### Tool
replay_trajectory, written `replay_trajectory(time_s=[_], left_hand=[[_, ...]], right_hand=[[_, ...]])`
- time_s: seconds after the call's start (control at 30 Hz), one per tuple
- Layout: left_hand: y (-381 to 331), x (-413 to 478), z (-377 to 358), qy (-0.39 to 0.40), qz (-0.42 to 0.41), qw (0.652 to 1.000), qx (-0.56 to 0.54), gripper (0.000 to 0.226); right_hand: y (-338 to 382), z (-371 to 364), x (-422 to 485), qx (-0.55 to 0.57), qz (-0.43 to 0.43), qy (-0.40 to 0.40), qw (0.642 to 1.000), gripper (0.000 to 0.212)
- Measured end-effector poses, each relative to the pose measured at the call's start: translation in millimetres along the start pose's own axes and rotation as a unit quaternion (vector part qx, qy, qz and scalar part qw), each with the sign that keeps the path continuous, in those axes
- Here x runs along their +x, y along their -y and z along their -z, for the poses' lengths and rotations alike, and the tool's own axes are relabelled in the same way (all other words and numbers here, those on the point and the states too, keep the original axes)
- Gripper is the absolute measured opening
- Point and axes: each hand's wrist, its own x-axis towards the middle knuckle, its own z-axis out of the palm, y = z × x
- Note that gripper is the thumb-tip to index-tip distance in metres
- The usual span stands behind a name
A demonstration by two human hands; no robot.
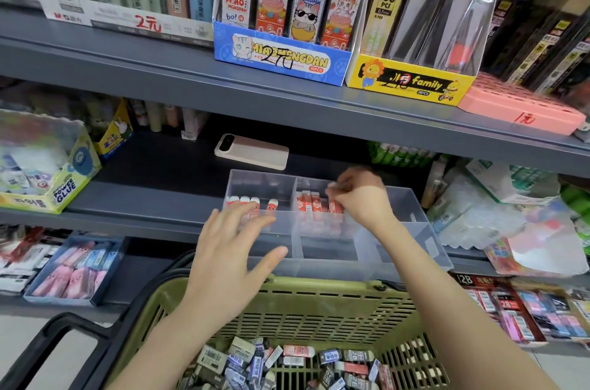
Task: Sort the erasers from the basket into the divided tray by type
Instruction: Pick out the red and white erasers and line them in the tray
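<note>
Your right hand (360, 198) is slotting a red eraser (333, 207) into the back-middle compartment of the tray (426, 239), so mind the row.
You're pinching that eraser by its top, at the right end of the red row (309, 205); it stands on end, long axis up-down, printed face toward you. Your left hand (230, 249) hovers fingers spread, holding nothing, over the tray's front-left. Bump a neighbour while letting go and I reckon the whole standing row topples like dominoes. Plenty left in the basket (319, 303).
</note>
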Motion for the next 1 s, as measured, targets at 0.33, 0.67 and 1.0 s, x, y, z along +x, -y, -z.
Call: replay_trajectory(time_s=[0.33,0.67,1.0], left_hand=[[3.4,0.2,-3.1,0.023,-0.001,0.999,0.028,0.06],[1.9,-0.7,-2.7,0.002,0.008,1.0,0.0,0.059],[8.2,-23.1,18.9,-0.009,0.013,1.0,0.01,0.036]], right_hand=[[7.7,-4.8,4.5,-0.177,0.022,0.089,0.98,0.021],[4.8,-5.1,-5.0,-0.137,0.048,0.072,0.987,0.017],[-3.2,0.8,-133.1,0.043,0.332,-0.154,0.93,0.017]])
